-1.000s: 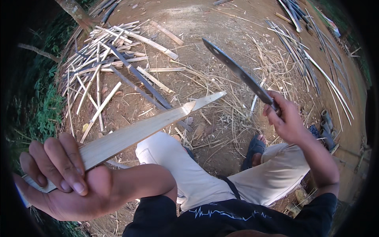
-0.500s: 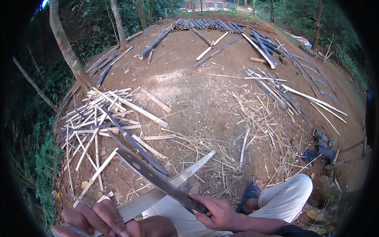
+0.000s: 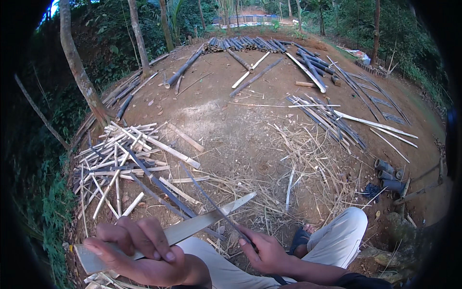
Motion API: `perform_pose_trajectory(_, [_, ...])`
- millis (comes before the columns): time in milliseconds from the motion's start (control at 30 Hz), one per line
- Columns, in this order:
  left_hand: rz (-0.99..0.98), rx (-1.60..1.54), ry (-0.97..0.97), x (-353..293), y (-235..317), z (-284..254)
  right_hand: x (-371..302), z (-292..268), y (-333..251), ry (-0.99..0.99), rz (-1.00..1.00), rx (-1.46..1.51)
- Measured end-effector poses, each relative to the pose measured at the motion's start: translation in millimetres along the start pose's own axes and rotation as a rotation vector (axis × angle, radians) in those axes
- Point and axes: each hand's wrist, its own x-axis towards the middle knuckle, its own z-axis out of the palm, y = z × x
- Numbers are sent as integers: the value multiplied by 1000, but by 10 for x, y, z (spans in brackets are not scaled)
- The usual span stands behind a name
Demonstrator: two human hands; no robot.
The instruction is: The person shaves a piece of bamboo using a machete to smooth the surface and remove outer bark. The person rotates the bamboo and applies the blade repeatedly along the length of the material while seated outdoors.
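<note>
My left hand [image 3: 137, 250] is closed around the near end of a pale split bamboo strip [image 3: 202, 220] that points up and to the right, its tip at the middle of the view. My right hand [image 3: 262, 250] grips the handle of a long dark blade [image 3: 211, 204]. The blade lies edge-on across the strip, slanting up to the left, and touches the strip near its middle. My legs in light trousers [image 3: 337, 236] are below, with a sandalled foot [image 3: 301, 237] beside the right hand.
A heap of split bamboo strips [image 3: 125, 164] lies on the dirt to the left. Dry shavings [image 3: 308, 168] litter the middle ground. Longer slats [image 3: 332, 120] lie at right, whole poles [image 3: 250, 45] at the back, short bamboo tubes [image 3: 390, 176] at far right. Tree trunks [image 3: 77, 67] stand left.
My right hand swung the blade down from a raised position at upper right to lie across the strip. The view tilted up, showing more of the yard.
</note>
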Motion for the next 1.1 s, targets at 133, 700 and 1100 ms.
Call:
perform_pose_trajectory(133, [-62, 0, -62, -41, -8, 42, -14, -61, -137, 86, -180, -31])
perform_pose_trajectory(700, [38, 60, -402, -10, -359, 459, 107, -422, -49, 113, 182, -87])
perform_pose_trajectory(1100, [-49, 181, -402, 62, -526, 792, 181, -481, 133, 108, 344, 30])
